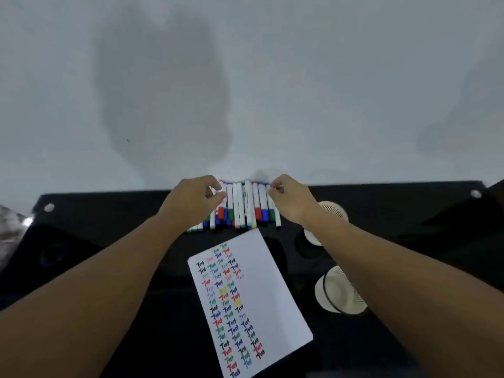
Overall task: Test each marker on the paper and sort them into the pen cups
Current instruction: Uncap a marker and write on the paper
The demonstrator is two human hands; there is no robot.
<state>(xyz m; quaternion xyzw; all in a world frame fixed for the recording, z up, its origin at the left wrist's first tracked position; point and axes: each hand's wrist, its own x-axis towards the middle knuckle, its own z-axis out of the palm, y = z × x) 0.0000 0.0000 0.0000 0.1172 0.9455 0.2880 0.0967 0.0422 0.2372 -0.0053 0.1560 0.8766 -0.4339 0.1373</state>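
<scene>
Markers point(240, 205) lie in a tight row, side by side and touching, on the black surface point(122, 214) just beyond the far edge of the paper point(272, 290). Caps show red, blue, green, black and one yellow tip.

Left hand point(195, 199) sits at the row's left end, fingers point(218, 196) curled in toward the thumb. It seems to be pinching or nudging the outermost marker, but the frame is blurred there and I cannot tell if anything is truly held. Right hand point(289, 197) is at the row's right end, fingers likewise curled and close to the last marker; grip unclear as well.

Paper lies tilted, already filled with columns of "Test" in many colours down its left half; right half blank.

Two pale pen cups stand right of the paper: near cup point(339, 290) beside its middle, far cup point(331, 214) near the row's right end, partly behind the right forearm. A dark cup-like shape between them is hard to read.

Risks, as judged:
- Row is packed and round-bodied; pulling one marker could roll its neighbours toward the paper or off the back edge of the surface.
- Right forearm passes close over the cups; a careless draw-back could tip them.
- Fresh ink may smear under a wrist.
</scene>
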